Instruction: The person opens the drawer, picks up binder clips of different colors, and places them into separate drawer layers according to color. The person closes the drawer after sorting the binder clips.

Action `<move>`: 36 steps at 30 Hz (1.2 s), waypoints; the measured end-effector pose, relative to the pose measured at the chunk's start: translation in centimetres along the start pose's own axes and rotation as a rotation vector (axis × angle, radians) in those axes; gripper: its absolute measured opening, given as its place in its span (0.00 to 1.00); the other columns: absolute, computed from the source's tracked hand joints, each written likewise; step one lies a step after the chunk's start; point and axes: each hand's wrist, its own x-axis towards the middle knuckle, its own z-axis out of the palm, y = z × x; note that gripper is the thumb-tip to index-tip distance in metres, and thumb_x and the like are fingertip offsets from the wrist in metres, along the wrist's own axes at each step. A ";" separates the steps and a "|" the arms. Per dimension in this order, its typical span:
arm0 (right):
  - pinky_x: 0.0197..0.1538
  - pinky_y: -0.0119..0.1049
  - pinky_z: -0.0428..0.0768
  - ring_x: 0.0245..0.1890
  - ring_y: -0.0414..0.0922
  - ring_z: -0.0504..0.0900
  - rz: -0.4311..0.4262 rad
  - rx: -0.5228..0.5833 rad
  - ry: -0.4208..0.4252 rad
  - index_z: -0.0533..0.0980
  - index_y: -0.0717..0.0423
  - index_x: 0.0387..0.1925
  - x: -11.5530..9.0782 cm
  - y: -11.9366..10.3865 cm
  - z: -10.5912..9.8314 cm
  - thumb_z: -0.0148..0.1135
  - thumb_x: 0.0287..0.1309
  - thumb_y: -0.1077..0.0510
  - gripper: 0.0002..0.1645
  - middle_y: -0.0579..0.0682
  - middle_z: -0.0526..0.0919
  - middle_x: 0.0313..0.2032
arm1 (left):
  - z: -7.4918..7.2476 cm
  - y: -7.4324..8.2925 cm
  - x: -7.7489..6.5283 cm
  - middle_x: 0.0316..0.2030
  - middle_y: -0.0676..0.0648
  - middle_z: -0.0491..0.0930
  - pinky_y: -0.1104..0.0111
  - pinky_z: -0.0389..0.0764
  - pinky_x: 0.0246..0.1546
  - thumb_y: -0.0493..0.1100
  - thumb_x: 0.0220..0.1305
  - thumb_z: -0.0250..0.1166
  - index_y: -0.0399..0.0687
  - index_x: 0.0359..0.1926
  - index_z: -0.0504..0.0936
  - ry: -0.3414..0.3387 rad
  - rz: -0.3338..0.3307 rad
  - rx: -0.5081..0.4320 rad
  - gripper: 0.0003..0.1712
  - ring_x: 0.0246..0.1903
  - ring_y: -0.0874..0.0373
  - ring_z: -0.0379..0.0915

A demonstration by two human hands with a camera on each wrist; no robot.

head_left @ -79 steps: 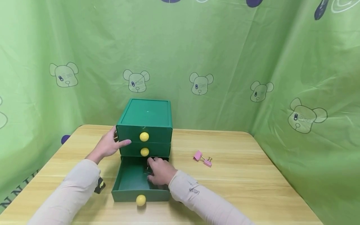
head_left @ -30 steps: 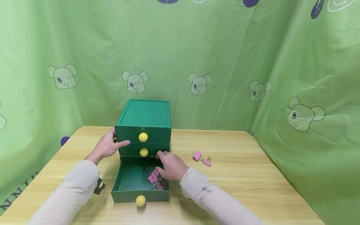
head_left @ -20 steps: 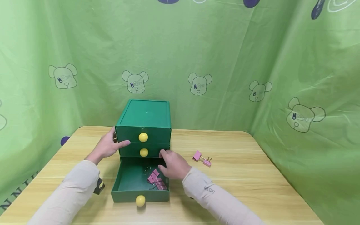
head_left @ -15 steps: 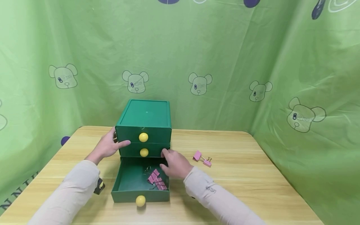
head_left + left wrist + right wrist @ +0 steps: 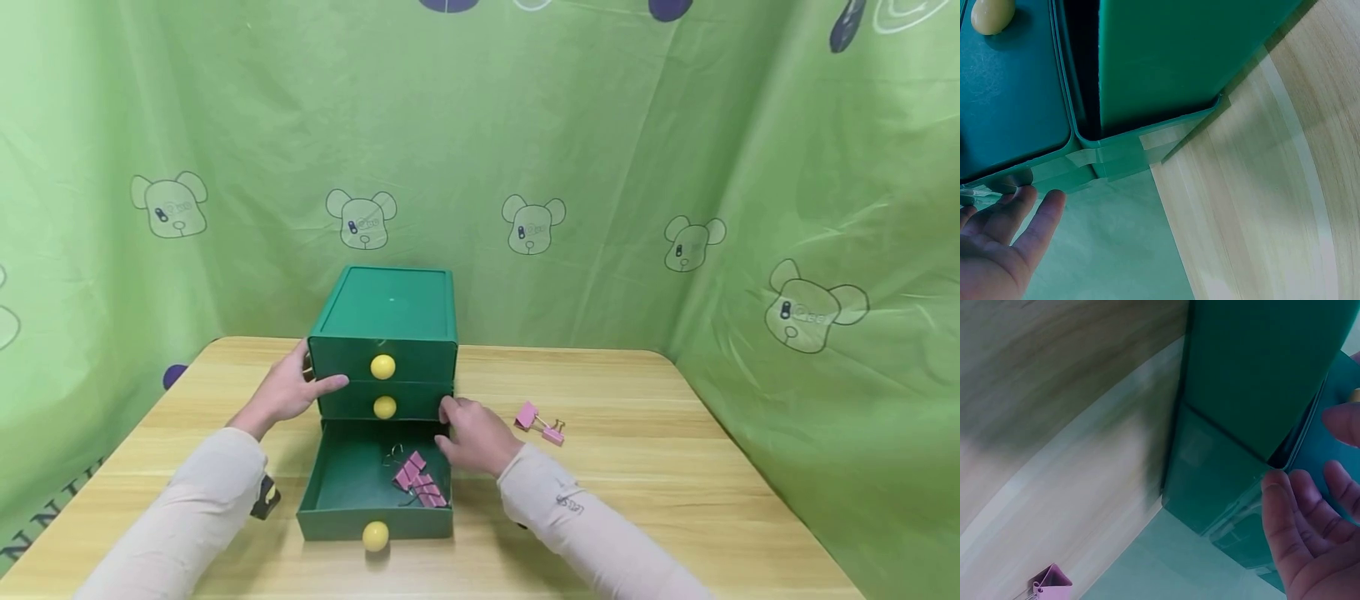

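A green cabinet of three drawers [image 5: 390,302] stands left of centre, its bottom drawer [image 5: 337,523] pulled out. Two pink binder clips [image 5: 409,470] lie at the drawer's right, beside gold wire loops [image 5: 397,451]. Against the cabinet's left side rests my left hand [image 5: 288,387], its thumb reaching across the front; in the left wrist view, its extended fingers [image 5: 1044,220] meet the taped side. My right hand [image 5: 477,435] is at the lower right corner of the middle drawer's front, fingers loosely bent and holding nothing. In the right wrist view its fingertips [image 5: 1275,482] are right at the cabinet's edge.
Two more pink binder clips [image 5: 528,414] lie on the wooden table [image 5: 637,467], right of the right hand. Yellow ball knobs [image 5: 376,536] stick out from the drawers. A black and yellow thing [image 5: 266,497] shows beside the left sleeve. Green curtain [image 5: 600,125] encloses the table's back and sides.
My right hand has come up out of the bottom drawer and moved right to the cabinet's edge, uncovering the pink binder clips inside. My left hand has stayed at the left side.
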 end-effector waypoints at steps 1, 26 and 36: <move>0.31 0.28 0.78 0.24 0.40 0.73 0.002 0.000 0.001 0.73 0.57 0.39 0.0 0.1 0.0 0.68 0.58 0.56 0.14 0.49 0.77 0.30 | 0.0 0.0 0.0 0.69 0.27 0.53 0.41 0.63 0.61 0.57 0.62 0.66 0.40 0.76 0.40 0.000 -0.001 0.000 0.57 0.66 0.27 0.51; 0.32 0.35 0.77 0.26 0.42 0.72 0.040 0.001 0.061 0.72 0.59 0.36 -0.5 3.3 -0.2 0.68 0.55 0.57 0.14 0.51 0.76 0.30 | -0.1 -0.1 0.2 0.69 0.27 0.54 0.41 0.64 0.60 0.58 0.61 0.67 0.40 0.76 0.41 0.000 0.004 0.008 0.57 0.66 0.27 0.52; 0.36 0.39 0.79 0.33 0.46 0.78 0.120 0.029 0.048 0.73 0.59 0.45 -0.7 5.1 0.0 0.68 0.57 0.55 0.18 0.55 0.79 0.35 | -0.1 -0.1 0.2 0.69 0.28 0.54 0.41 0.64 0.60 0.58 0.61 0.67 0.39 0.75 0.42 0.004 0.008 0.012 0.57 0.66 0.27 0.52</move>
